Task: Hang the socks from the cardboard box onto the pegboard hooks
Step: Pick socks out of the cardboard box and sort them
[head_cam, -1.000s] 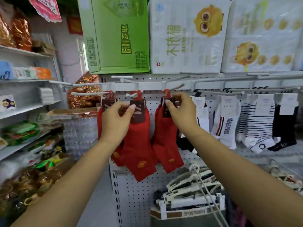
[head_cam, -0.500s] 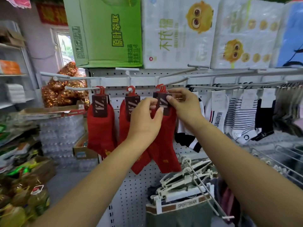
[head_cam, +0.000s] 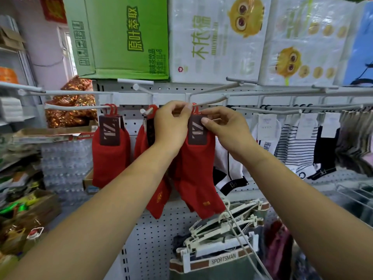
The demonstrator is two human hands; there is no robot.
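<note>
Now: sock [head_cam: 198,170] hangs with its long axis vertical, directly below both hands, in front of the pegboard [head_cam: 157,239]. Left hand [head_cam: 171,126] pinches its top, by the red hanger loop. Right hand [head_cam: 226,132] pinches it at the dark card [head_cam: 196,130], thumb on the card's face. Peg [head_cam: 214,100] runs out toward the camera, just above the fingers. Loop on peg or off: hidden, cannot tell. Judgement: left hand is nearer the loop, so it should guide the loop.
</note>
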